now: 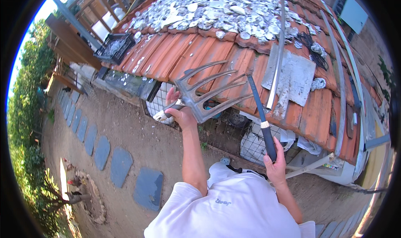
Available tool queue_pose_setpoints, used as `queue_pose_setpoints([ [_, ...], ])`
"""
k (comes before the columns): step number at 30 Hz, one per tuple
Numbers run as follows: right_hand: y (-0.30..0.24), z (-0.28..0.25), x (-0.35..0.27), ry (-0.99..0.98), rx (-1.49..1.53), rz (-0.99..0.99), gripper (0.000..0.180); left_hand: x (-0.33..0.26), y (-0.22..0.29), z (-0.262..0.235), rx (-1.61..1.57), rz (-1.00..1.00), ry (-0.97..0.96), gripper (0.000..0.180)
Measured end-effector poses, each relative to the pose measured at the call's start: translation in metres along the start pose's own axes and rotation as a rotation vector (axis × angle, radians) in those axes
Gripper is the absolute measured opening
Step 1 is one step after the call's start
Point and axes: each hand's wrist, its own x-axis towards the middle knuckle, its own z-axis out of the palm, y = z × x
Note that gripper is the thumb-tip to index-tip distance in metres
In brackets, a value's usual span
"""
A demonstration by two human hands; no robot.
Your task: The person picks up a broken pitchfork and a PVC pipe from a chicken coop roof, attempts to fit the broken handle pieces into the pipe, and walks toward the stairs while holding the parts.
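White shirt [234,213] fills bottom centre, both forearms reaching up. Left hand [180,112] is clamped round the fork [209,91] at its neck, mid frame; right hand [275,165] is closed on the dark handle [263,121], lower right of centre. Prongs lie over the orange tile roof [184,58], below the shell pile [217,8] at top. Best to keep prongs flat w/ the tiles, no digging, so nothing cracks. Outdoors: dirt path, stepping stones [121,165] lower left, black crate [113,48] upper left
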Motion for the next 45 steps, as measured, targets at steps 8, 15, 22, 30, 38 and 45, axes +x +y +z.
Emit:
queue_pose_setpoints([
  [8,-0.018,0.055,0.030,-0.126,-0.395,-0.251,0.055,-0.025,-0.032,-0.039,-0.128,-0.217,0.141,0.100],
  [15,-0.016,0.086,0.032,-0.323,-0.502,-0.201,0.061,-0.021,-0.021,-0.051,-0.158,-0.280,-0.003,0.101],
  [22,-0.015,0.110,0.041,-0.441,0.294,0.493,0.064,-0.023,-0.026,-0.056,-0.100,-0.374,0.012,0.106],
  [30,-0.039,0.122,0.026,-0.230,0.207,0.368,0.086,-0.021,-0.028,-0.078,-0.185,-0.438,-0.094,0.098],
  [38,-0.029,0.137,0.014,-0.481,-0.154,0.121,0.085,-0.013,-0.006,-0.085,-0.083,-0.633,-0.155,0.089],
  [45,-0.031,0.138,0.018,-0.204,0.081,0.299,0.084,-0.005,-0.008,-0.079,-0.090,-0.563,-0.181,0.086],
])
